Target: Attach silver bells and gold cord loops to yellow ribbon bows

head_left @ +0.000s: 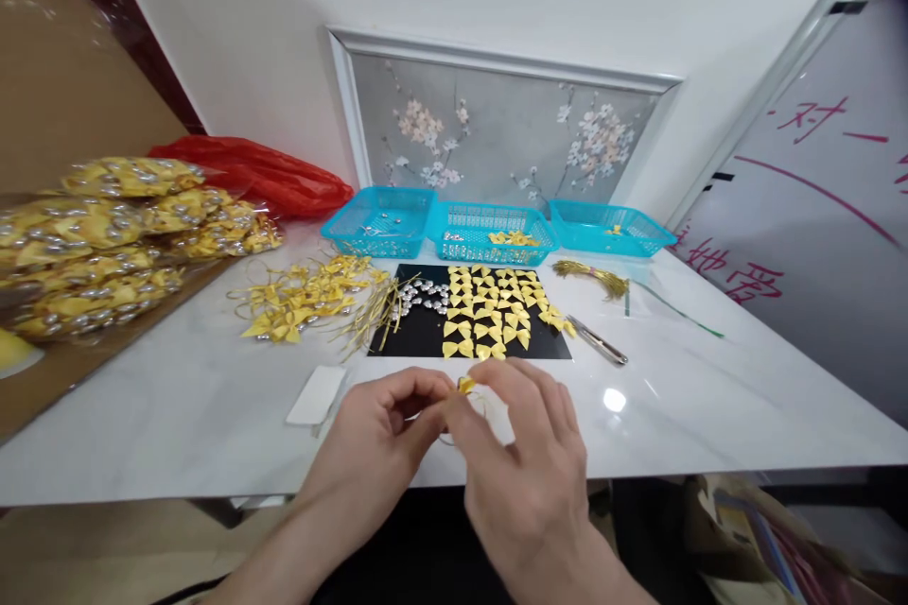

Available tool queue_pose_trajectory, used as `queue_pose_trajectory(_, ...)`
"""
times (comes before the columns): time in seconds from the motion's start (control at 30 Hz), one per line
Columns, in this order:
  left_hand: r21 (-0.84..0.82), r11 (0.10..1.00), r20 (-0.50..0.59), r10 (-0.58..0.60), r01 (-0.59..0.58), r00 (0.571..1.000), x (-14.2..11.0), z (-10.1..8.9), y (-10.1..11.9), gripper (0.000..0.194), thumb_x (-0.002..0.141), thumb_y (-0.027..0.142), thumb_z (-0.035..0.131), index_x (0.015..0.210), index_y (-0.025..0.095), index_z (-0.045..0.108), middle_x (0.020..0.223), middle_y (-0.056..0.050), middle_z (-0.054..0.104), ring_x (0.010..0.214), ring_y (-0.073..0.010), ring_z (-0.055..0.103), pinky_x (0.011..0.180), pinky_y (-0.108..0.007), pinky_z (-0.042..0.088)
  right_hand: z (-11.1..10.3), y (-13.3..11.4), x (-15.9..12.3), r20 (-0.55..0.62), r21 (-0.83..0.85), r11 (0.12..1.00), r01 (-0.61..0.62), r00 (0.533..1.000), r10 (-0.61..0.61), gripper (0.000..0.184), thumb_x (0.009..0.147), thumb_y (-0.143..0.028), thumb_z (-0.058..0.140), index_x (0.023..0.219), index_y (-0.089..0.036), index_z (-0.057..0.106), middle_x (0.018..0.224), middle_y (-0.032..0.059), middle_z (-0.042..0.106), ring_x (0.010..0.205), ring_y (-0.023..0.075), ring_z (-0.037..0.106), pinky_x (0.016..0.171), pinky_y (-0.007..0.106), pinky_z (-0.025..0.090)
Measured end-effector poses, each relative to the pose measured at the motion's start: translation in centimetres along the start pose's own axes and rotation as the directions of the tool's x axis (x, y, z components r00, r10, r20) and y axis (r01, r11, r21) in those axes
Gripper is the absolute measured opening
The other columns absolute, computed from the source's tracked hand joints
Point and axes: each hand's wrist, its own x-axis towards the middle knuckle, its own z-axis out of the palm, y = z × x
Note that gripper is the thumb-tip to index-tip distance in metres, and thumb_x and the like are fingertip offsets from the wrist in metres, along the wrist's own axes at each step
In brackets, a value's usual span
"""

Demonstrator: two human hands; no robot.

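My left hand [387,421] and my right hand [525,454] meet over the front of the table, thumbs and fingertips pinched together. Between them a small yellow ribbon bow [465,385] shows, mostly covered by the fingers. A thin cord [484,402] loops out below the bow. Just beyond the hands lies a black mat [418,336] with rows of yellow bows [488,312] on its right part. Silver heart-like beads [427,296] are heaped on its left part, beside loose gold cords [375,314].
Blue baskets [383,246] line the wall. Finished-looking bows with beads [305,298] are piled left, near bagged bows [92,246] and a red bag [248,175]. A white card [316,395] lies left; a cutter-like tool [600,340] and a gold cord bundle [590,278] lie right.
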Motion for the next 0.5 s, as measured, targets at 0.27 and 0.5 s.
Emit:
queue_pose_trajectory(0.27,0.135,0.986,-0.047,0.105,-0.097,0.993,0.0,-0.2,-0.7,0.013,0.081,0.031,0.068,0.076,0.02,0.068,0.075,-0.001,0.067,0.074,-0.0195,0.061,0.069,-0.028,0.049,0.0,1.0,-0.2,0.009,0.32,0.942,-0.105,0.994,0.108,0.023,0.092,0.001,0.05,0.102,-0.016,0.062,0.098,0.0097,0.062,0.087,0.0159,0.063,0.075,0.027,0.058)
queue_pose_trajectory(0.5,0.275,0.942,-0.064,0.216,-0.191,0.974,-0.2,0.0,-1.0,0.012,0.085,0.025,0.062,0.075,0.022,0.067,0.081,-0.001,0.069,0.083,-0.0214,0.065,0.072,-0.029,0.05,0.7,1.1,-0.7,0.136,0.306,0.945,-0.115,0.988,0.076,0.024,0.096,-0.004,0.043,0.109,-0.017,0.059,0.098,0.0094,0.063,0.088,0.0174,0.063,0.077,0.03,0.059)
